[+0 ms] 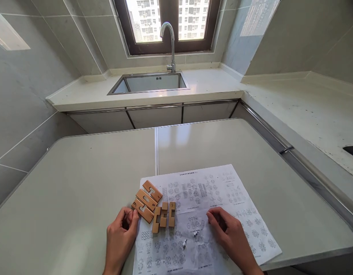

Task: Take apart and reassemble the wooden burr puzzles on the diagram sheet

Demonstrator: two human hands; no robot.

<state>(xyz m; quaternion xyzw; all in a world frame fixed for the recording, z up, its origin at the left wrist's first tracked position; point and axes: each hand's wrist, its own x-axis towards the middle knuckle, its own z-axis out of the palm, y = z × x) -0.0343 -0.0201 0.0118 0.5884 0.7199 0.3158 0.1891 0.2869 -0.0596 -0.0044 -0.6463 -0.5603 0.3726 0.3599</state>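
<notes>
A large white paper sheet printed with small dark diagrams [182,214] lies slightly skewed on a pale, smooth, round-cornered surface [93,191]. Over its upper left edge, three flat, orange-brown wooden blocks with cut-out slots sit slantwise, side by side: the one marked 1 [157,191], the one marked 2 [142,194], and a third block [138,206] nearest the person (its marking is hard to read). Just right of these, fully on the sheet, are three narrower, light-brown notched wooden bars: a left bar [155,229], a middle bar [163,222] and a right bar [172,221], all roughly upright along the sheet's length.

The left hand [120,233] rests at the sheet's left edge, its fingertips right by the third block; whether they touch it I cannot tell. Its fingers are loosely curled, with no object showing in them. The right hand [232,236] is over the right half of the sheet, well apart from the blocks and bars, its fingers bent inward likewise (the palm is hidden, so I cannot tell how tightly they close or whether they grasp anything). Beyond the sheet's far edge, a rectangular metal-rimmed sink [153,82] is set in a cream counter [211,82].
</notes>
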